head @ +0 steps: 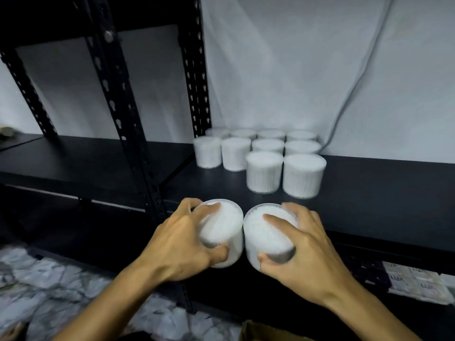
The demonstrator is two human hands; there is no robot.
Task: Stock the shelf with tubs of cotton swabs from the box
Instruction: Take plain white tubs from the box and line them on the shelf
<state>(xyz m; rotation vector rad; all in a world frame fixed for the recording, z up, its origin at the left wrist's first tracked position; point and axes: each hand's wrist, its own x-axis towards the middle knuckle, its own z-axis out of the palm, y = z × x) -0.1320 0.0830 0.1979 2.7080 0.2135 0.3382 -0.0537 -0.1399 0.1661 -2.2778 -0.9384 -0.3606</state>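
A person's left hand (183, 238) and right hand (301, 252) each grip a clear tub of cotton swabs from above, fingers curled over lid and sides. The left tub (225, 232) and right tub (264, 236) touch side by side at the front edge of a black metal shelf (369, 193). Ten more tubs (261, 156) stand grouped farther back on the shelf, near the white wall (295, 70). A cardboard box corner (261, 332) shows below.
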